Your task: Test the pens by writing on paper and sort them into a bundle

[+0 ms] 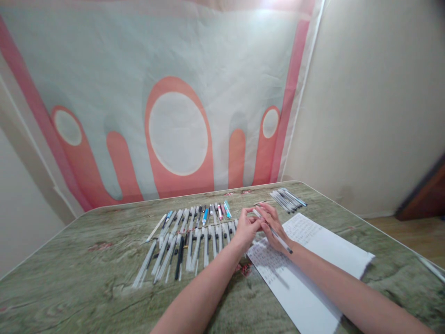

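Note:
My two hands meet above the top edge of a sheet of paper. My right hand [272, 225] grips a slim pen [281, 240], clear-barrelled with a dark end pointing down towards my forearm. The pen's other end reaches up between the hands. My left hand [247, 228] is closed with bent fingers by that upper end; whatever it pinches is too small to make out. Beneath my right wrist lies the white paper [313, 287], with handwriting on its upper part. Left of my hands, pens and pen parts [205, 248] lie in two rows.
A bundle of thin pens or refills [288, 199] lies at the back right of the wood-patterned table [86, 278]. Among the back row are a blue marker [205, 216] and a red-and-white one [220, 212]. Behind the table hangs a printed cloth [222, 60]; a wall stands to the right.

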`<state>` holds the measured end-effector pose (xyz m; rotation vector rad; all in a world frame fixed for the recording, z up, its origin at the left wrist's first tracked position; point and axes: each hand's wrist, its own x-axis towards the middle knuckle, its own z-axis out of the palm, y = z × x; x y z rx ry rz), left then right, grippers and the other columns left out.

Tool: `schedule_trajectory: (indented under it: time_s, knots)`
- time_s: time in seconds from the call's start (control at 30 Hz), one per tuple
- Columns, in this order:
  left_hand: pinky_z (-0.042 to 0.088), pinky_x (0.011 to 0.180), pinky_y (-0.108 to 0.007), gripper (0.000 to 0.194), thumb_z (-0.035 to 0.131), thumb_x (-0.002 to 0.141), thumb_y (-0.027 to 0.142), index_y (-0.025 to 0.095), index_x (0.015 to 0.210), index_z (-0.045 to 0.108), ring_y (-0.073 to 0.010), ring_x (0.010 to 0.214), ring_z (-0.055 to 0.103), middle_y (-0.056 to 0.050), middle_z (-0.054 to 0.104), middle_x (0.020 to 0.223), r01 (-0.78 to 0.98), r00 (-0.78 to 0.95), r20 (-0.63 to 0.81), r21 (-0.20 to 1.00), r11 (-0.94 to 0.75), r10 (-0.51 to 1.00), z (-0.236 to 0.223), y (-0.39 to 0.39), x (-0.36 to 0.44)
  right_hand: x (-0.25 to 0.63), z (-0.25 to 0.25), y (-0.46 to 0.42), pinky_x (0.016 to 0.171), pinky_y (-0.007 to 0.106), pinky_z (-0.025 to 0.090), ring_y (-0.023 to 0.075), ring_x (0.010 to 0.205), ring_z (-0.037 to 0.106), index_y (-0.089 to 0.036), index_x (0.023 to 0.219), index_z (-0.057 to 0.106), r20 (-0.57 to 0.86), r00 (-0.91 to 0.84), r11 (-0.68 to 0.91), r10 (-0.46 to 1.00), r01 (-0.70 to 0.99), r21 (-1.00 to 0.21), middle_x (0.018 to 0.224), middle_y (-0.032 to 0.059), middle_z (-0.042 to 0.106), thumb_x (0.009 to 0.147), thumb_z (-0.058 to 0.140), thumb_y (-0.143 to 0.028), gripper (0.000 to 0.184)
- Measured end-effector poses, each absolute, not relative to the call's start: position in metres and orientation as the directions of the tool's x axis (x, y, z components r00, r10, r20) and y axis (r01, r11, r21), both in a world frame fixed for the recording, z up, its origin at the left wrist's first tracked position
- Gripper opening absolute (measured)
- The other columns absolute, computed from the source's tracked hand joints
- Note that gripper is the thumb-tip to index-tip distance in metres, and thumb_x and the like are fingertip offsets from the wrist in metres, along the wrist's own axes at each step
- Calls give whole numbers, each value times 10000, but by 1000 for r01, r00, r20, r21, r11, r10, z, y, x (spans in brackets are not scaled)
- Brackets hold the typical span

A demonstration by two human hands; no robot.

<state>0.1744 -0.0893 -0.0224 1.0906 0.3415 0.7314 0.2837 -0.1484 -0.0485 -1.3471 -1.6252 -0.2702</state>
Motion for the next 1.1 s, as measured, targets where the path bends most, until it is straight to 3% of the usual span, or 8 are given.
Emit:
schedule_trajectory:
  time_s: [0.23, 0.37, 0.47, 0.53, 0.63, 0.7, 0.97, 1.1]
  knots:
    - [450, 645, -287, 483, 693, 597, 251, 206, 964, 381, -100, 557, 548, 33, 565, 637, -388, 728, 84, 868, 309, 680, -25, -90, 177, 284, -48, -147, 1003, 444, 291, 243, 1218, 297, -240, 1305, 334, 752, 70, 365, 655, 843, -396, 1327, 84, 284, 878, 273, -396, 460]
    - [445, 661, -277, 502, 672, 632, 265, 209, 1032, 374, -113, 613, 571, 11, 578, 690, -422, 623, 45, 860, 287, 781, -30, -83, 180, 287, -48, -140, 962, 437, 332, 244, 1168, 356, -215, 1303, 317, 723, 152, 315, 674, 827, -466, 1264, 111, 366, 838, 385, -418, 511]
    - [442, 674, -257, 477, 626, 683, 251, 210, 1070, 350, -111, 663, 579, -7, 584, 739, -473, 463, 9, 848, 238, 887, -35, -66, 177, 294, -51, -135, 842, 404, 420, 233, 995, 490, -188, 1240, 388, 685, 220, 297, 695, 779, -552, 1089, 110, 516, 776, 504, -417, 530]
    - [438, 671, -238, 462, 602, 705, 248, 217, 1088, 344, -100, 667, 573, -5, 578, 756, -484, 358, 3, 856, 183, 934, -36, -54, 173, 299, -52, -133, 714, 350, 461, 197, 800, 549, -175, 1101, 512, 612, 274, 274, 742, 710, -649, 907, 82, 591, 788, 483, -415, 395]
    - [434, 658, -219, 471, 602, 704, 264, 223, 1104, 357, -92, 652, 563, 3, 571, 764, -456, 268, 47, 886, 84, 962, -37, -39, 167, 306, -51, -133, 525, 265, 439, 141, 570, 522, -160, 879, 609, 435, 336, 206, 835, 542, -815, 677, 36, 600, 819, 402, -443, 356]
    - [435, 656, -221, 485, 601, 704, 280, 215, 1120, 360, -95, 653, 563, 2, 570, 765, -422, 240, 79, 906, 31, 968, -39, -34, 166, 307, -48, -133, 488, 237, 418, 128, 540, 516, -152, 845, 630, 343, 318, 171, 884, 462, -870, 637, 24, 604, 792, 440, -461, 367]
    - [446, 671, -250, 529, 528, 763, 276, 170, 1230, 303, -110, 682, 569, -16, 565, 759, -301, 275, 225, 944, -138, 935, -44, -32, 165, 308, -41, -135, 547, 229, 408, 139, 610, 551, -147, 853, 682, 267, 148, 131, 952, 591, -796, 705, 37, 662, 711, 572, -398, 309]
    - [439, 736, -268, 621, 528, 766, 276, 174, 1290, 210, -124, 812, 570, -89, 542, 985, -219, 274, 291, 947, -235, 917, -40, -40, 166, 319, -43, -132, 547, 227, 401, 140, 601, 555, -147, 837, 673, 312, 235, 68, 921, 690, -721, 685, 33, 656, 740, 523, -372, 287]
